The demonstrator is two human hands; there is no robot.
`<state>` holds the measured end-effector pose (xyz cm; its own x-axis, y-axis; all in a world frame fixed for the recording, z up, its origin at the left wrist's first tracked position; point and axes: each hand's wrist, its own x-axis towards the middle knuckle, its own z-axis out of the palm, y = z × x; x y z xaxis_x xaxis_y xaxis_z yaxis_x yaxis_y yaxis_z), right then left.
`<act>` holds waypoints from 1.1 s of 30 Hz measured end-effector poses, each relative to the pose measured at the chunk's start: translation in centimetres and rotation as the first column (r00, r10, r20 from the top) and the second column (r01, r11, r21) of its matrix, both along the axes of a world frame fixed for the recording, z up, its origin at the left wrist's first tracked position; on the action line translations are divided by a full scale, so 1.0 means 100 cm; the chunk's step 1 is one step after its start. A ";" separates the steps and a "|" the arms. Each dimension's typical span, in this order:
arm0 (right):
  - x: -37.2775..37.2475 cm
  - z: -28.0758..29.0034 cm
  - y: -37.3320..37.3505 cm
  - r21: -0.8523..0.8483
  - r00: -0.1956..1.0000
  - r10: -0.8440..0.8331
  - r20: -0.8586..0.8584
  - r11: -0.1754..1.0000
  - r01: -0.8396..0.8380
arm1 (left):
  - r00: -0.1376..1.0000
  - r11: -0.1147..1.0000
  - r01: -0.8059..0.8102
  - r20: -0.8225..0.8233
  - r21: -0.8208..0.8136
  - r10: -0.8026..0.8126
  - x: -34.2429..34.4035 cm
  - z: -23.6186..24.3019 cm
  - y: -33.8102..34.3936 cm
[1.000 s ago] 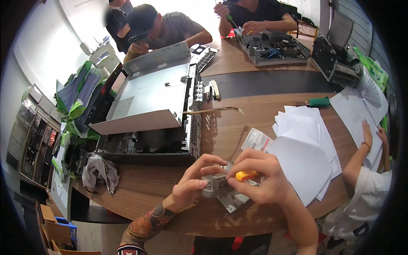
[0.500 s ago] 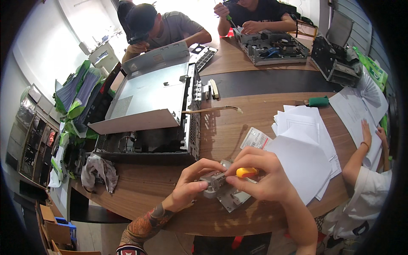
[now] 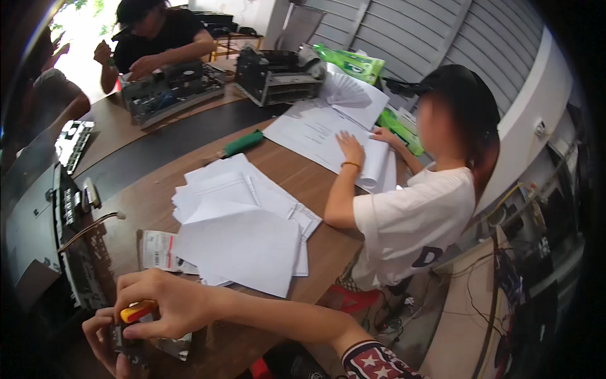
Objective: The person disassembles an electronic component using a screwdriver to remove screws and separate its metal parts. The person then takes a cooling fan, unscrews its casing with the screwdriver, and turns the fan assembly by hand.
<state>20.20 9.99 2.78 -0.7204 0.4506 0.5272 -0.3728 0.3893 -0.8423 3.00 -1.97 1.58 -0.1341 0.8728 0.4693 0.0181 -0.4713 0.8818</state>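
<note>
R hand (image 3: 165,303) pinched on ylw/red screwdriver handle (image 3: 137,311); L hand (image 3: 100,336) part-curled, gripping grey metal part (image 3: 130,347) betw. both, just under R's fingers; part's long axis unclear.

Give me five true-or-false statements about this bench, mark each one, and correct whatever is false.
1. The right hand holds a yellow-handled tool. True.
2. The left hand grips the green-handled tool. False: that tool lies on the table, apart from both hands; the left hand holds a grey metal part.
3. A hand of the person in the white shirt rests on paper. True.
4. The loose white sheets lie on the floor. False: they lie on the table.
5. A white-and-red label lies at the edge of those sheets. True.
</note>
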 end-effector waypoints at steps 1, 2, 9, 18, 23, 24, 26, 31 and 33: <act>0.000 0.002 0.000 -0.007 1.000 -0.020 -0.023 1.000 0.020 | 1.000 1.000 0.026 0.011 -0.003 -0.026 -0.001 -0.004 0.003; 0.001 0.003 0.000 -0.013 0.998 -0.037 -0.047 0.999 0.036 | 1.000 0.999 -0.012 -0.024 -0.038 0.011 -0.005 -0.011 0.005; 0.000 -0.010 -0.004 -0.024 0.989 -0.132 -0.069 0.991 0.131 | 0.998 0.990 -0.049 0.028 -0.130 0.054 -0.011 -0.037 0.013; -0.012 -0.022 -0.015 0.093 0.975 -0.188 -0.119 0.975 0.200 | 0.986 0.978 -0.103 -0.152 -0.184 0.075 -0.013 -0.019 0.000; -0.006 -0.015 -0.014 0.183 0.975 -0.192 -0.108 0.961 0.210 | 0.971 0.971 -0.178 -0.192 -0.161 0.146 -0.003 -0.018 0.002; -0.004 -0.014 -0.013 0.184 0.976 -0.190 -0.110 0.961 0.208 | 0.970 0.971 -0.180 -0.193 -0.159 0.149 0.001 -0.018 0.005; 0.000 -0.013 -0.008 0.213 0.974 -0.214 -0.075 0.951 0.226 | 0.969 0.977 -0.177 -0.196 -0.116 0.152 0.007 -0.018 0.014; -0.015 -0.013 -0.014 0.199 0.983 -0.174 -0.058 0.963 0.182 | 0.947 0.969 -0.211 -0.272 -0.131 0.169 -0.001 -0.006 0.000; -0.018 -0.008 -0.016 0.207 0.988 -0.147 -0.039 0.966 0.152 | 0.898 0.965 -0.256 -0.383 -0.050 0.218 -0.010 -0.004 -0.005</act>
